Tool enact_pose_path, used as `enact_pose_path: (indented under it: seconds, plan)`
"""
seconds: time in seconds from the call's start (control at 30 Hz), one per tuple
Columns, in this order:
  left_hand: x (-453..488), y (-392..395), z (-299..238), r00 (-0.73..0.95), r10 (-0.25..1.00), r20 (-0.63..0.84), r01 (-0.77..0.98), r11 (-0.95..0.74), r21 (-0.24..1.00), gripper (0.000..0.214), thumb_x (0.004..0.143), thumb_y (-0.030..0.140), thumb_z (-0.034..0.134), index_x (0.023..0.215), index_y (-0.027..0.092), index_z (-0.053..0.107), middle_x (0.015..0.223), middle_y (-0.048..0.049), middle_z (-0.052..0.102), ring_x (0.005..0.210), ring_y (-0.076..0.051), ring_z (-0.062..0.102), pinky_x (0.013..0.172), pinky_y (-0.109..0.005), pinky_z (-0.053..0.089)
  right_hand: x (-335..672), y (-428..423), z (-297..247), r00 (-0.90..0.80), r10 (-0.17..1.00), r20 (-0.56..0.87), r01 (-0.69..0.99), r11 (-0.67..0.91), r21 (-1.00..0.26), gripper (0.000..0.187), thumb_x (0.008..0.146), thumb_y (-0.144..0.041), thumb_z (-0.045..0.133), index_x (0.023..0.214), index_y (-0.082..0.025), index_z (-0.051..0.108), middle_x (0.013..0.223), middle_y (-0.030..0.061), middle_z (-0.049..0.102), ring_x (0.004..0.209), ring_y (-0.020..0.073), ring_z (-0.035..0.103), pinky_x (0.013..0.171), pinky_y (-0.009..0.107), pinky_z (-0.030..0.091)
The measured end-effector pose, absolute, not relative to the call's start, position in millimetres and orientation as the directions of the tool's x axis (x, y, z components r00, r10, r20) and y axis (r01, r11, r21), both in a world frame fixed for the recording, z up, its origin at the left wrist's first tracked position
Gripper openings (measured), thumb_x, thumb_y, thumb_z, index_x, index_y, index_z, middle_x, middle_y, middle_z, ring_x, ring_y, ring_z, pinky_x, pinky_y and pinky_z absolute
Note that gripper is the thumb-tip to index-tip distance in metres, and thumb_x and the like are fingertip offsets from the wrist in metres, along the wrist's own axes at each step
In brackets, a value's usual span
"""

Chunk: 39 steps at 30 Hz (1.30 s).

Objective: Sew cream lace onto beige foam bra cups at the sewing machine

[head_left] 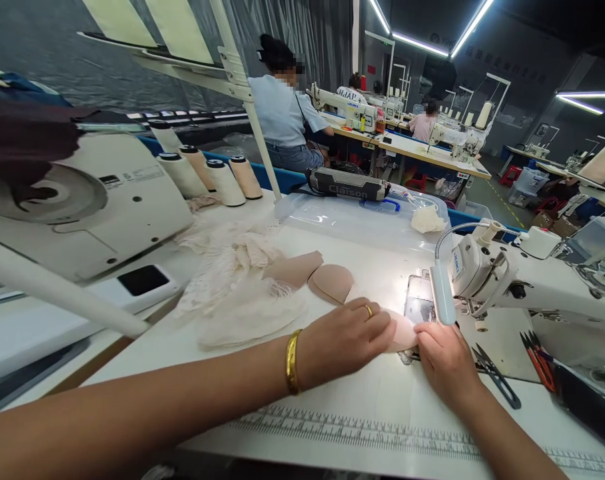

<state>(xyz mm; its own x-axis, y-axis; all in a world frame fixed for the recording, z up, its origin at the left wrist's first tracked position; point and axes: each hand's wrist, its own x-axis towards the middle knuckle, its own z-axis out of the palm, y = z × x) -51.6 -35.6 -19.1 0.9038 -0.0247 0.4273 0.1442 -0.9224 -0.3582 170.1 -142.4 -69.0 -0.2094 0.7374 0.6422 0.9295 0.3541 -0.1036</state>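
Between my two hands is a small beige fabric piece [402,331], lying in front of the sewing machine [525,273] under its bright lamp [442,293]. My left hand [350,337], with a gold ring and bracelet, has its fingers closed on the piece's left end. Its right end is pinched by my right hand [445,357], close to the needle area, which the lamp partly hides. Beyond my left hand lie rounded beige cup pieces [331,283] and a flat beige piece [293,268]. Cream lace fabric [232,267] is heaped to their left.
Thread snips [500,380] and orange-handled scissors [540,360] lie right of my right hand. A printed ruler [362,430] runs along the table's front edge. Thread cones [225,183] and a clear plastic box [332,217] stand behind. A co-worker [287,113] sits farther back.
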Motion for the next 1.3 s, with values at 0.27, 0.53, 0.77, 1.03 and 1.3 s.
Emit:
enact_pose_path:
  seconds: [0.27, 0.53, 0.77, 1.03, 1.3]
  plan:
    - [-61.8, -55.6, -23.0, 0.997, 0.052, 0.049, 0.048, -0.996, 0.076, 0.041, 0.069, 0.006, 0.065, 0.107, 0.021, 0.058, 0.092, -0.0009, 0.063, 0.07, -0.018, 0.056, 0.055, -0.031, 0.038, 169.6, -141.8, -65.9, -0.176, 0.789, 0.589, 0.931, 0.327, -0.16, 0.027, 0.096, -0.006, 0.044, 0.078, -0.021, 0.057, 0.084, 0.0026, 0.068, 0.079, 0.0183, 0.057, 0.072, 0.03, 0.034]
    - [-47.6, -22.9, -34.2, 0.875, 0.141, 0.463, 0.268, -0.938, -0.222, 0.027, 0.092, 0.0, 0.047, 0.072, 0.018, 0.051, 0.073, -0.0024, 0.056, 0.066, -0.019, 0.047, 0.063, -0.033, 0.039, 171.6, -142.7, -67.6, -0.194, 0.825, 0.53, 0.934, 0.321, -0.157, 0.025, 0.097, -0.009, 0.044, 0.081, -0.022, 0.058, 0.081, 0.0012, 0.065, 0.074, 0.018, 0.052, 0.07, 0.03, 0.03]
    - [-49.2, -36.2, -30.2, 0.865, -0.15, 0.48, -0.013, -0.961, -0.277, 0.019, 0.093, 0.006, 0.049, 0.08, 0.019, 0.055, 0.08, -0.0027, 0.056, 0.075, -0.018, 0.048, 0.076, -0.035, 0.044, 170.7, -142.6, -67.9, -0.214, 0.826, 0.521, 0.933, 0.331, -0.143, 0.025, 0.094, -0.005, 0.046, 0.083, -0.022, 0.059, 0.087, 0.0008, 0.068, 0.076, 0.0174, 0.054, 0.07, 0.03, 0.029]
    - [-54.1, -24.5, -40.3, 0.948, 0.201, 0.249, 0.221, -0.973, -0.059, 0.025, 0.076, 0.005, 0.06, 0.097, 0.017, 0.055, 0.095, -0.007, 0.059, 0.079, -0.022, 0.051, 0.068, -0.035, 0.043, 170.8, -142.4, -67.2, -0.217, 0.81, 0.545, 0.931, 0.34, -0.135, 0.024, 0.096, -0.006, 0.045, 0.086, -0.022, 0.061, 0.086, 0.0013, 0.068, 0.076, 0.0179, 0.054, 0.07, 0.03, 0.03]
    - [-27.9, 11.2, -14.9, 0.902, 0.248, 0.353, 0.224, -0.968, 0.109, 0.017, 0.095, 0.006, 0.043, 0.094, 0.017, 0.055, 0.09, -0.0043, 0.063, 0.079, -0.019, 0.056, 0.072, -0.032, 0.043, 172.9, -143.1, -72.9, -0.218, 0.809, 0.545, 0.937, 0.33, -0.114, 0.027, 0.095, -0.003, 0.043, 0.087, -0.022, 0.061, 0.079, 0.0007, 0.064, 0.075, 0.0178, 0.054, 0.069, 0.03, 0.03]
